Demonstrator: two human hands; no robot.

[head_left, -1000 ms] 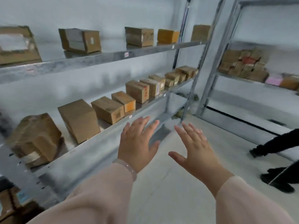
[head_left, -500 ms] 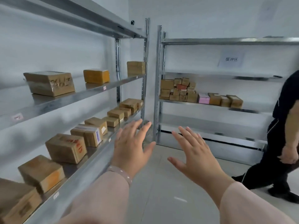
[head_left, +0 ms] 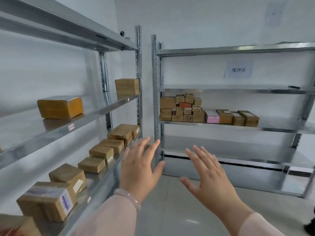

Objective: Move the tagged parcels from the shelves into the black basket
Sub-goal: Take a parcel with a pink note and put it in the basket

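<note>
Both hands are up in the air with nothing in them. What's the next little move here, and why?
Probably reach the left hand leftward to the labelled parcel on the lower shelf beside it. That hand and the right hand are open and hold nothing, this shelf's parcels lie nearest, and no black basket is in view.

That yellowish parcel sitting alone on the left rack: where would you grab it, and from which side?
Probably by its two short ends, coming from the open aisle side of the left rack. The yellow parcel lies flat with a long face outward and nothing beside it, so both ends are free. It looks wide for one hand.
</note>
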